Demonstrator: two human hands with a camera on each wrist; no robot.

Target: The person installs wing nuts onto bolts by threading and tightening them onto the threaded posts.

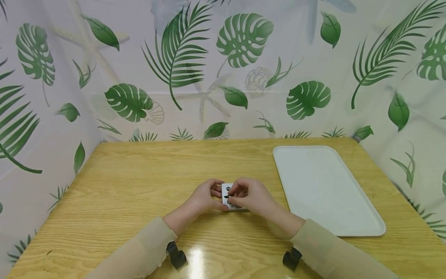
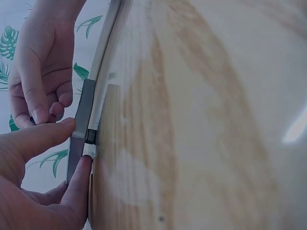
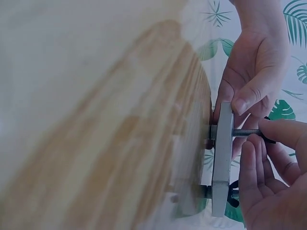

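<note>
A flat light-grey metal plate (image 1: 224, 192) with round holes is held just over the table in front of me. My left hand (image 1: 203, 197) grips its left edge, thumb on the near side. Over the plate, my right hand (image 1: 253, 197) pinches the dark wing head of a threaded screw (image 3: 247, 132). In the right wrist view the screw stands out from the face of the plate (image 3: 221, 165), with much of its thread showing. A second dark wing screw (image 3: 233, 192) sits lower on the plate, partly hidden by the right fingers. Short dark ends project from the plate's underside.
A white rectangular tray (image 1: 324, 190) lies on the wooden table (image 1: 146, 174) to the right, beyond the right forearm. Leaf-printed cloth (image 1: 251, 77) hangs behind the table and along its sides. Each sleeve carries a small black wrist camera (image 1: 177, 255).
</note>
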